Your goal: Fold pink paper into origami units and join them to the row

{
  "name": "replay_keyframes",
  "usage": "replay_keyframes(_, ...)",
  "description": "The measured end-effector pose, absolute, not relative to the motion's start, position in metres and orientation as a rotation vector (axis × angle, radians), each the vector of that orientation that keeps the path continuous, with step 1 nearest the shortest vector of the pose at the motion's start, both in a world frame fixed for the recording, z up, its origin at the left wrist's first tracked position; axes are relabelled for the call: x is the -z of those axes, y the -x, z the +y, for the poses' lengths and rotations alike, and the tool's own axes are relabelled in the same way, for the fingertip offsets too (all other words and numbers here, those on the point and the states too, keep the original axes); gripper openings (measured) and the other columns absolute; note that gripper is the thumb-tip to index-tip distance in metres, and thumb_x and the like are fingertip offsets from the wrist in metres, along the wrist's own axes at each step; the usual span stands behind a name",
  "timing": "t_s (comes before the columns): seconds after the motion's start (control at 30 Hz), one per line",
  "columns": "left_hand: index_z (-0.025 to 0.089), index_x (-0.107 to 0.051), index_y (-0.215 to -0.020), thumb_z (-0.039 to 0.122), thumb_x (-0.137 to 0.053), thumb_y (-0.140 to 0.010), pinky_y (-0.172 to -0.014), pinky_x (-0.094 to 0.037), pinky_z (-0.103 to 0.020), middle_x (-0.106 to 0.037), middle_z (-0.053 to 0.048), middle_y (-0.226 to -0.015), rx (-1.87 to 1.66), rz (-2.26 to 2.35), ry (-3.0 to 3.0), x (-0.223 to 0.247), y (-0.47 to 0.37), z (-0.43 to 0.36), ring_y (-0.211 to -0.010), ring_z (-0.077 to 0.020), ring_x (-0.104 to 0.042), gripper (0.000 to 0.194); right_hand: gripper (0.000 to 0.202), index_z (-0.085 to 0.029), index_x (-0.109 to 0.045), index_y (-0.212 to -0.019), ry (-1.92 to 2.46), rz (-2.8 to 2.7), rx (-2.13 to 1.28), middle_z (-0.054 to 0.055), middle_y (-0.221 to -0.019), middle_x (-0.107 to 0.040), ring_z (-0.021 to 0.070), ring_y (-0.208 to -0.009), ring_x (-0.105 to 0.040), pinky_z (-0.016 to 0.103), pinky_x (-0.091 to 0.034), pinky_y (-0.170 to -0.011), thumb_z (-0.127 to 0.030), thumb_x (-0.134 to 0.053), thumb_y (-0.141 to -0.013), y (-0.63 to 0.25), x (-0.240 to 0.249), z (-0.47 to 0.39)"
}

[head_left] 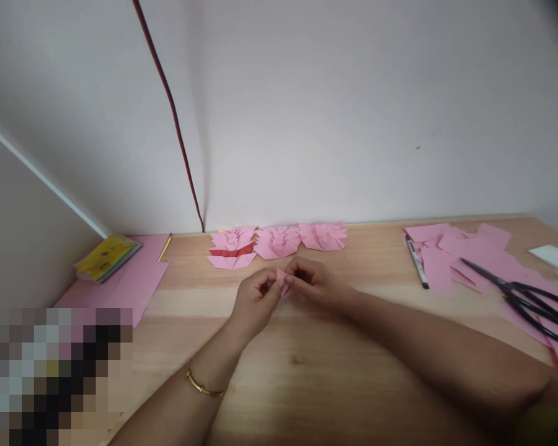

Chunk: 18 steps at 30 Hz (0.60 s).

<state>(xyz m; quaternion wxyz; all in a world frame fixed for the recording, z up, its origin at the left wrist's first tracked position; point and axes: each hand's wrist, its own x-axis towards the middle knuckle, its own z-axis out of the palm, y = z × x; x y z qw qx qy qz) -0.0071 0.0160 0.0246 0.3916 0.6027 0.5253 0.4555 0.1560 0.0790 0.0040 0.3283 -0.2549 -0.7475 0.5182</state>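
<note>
The left hand [255,305] pinches a small folded pink paper [280,273] between thumb and curled fingers, and the right hand [317,284] grips the same piece from the other side, its thumb pressed on it. Both are held over a pale wooden worktop [279,384] that meets a plain light wall [330,124], down which a dark red-and-black cable [172,105] hangs. A yellow packet [103,259] lies on pink sheets [151,286] at the left; a marker [417,263], cut pink paper [474,248] and black-handled scissors [511,287] are at the right. The small folded paper sits between the two sets of fingertips, just in front of three folded pink clusters [278,241] near the wall.
</note>
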Motion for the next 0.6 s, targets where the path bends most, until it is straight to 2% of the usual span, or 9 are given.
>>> replay_keyframes(0.6, 0.015, -0.058, -0.066, 0.038, -0.057, -0.083, -0.057, -0.037, -0.021, -0.054, 0.0, -0.064, -1.102, 1.334, -1.493, -0.0206, 0.008, 0.0168, -0.06, -0.0101, -0.046, 0.028, 0.029, -0.018, -0.053, -0.078, 0.634, -1.94, -1.494, 0.003, -0.075, -0.066, 0.0139, -0.071, -0.063, 0.027, -0.05, -0.065, -0.045, -0.055, -0.086, -0.1562, -0.0023, 0.0809)
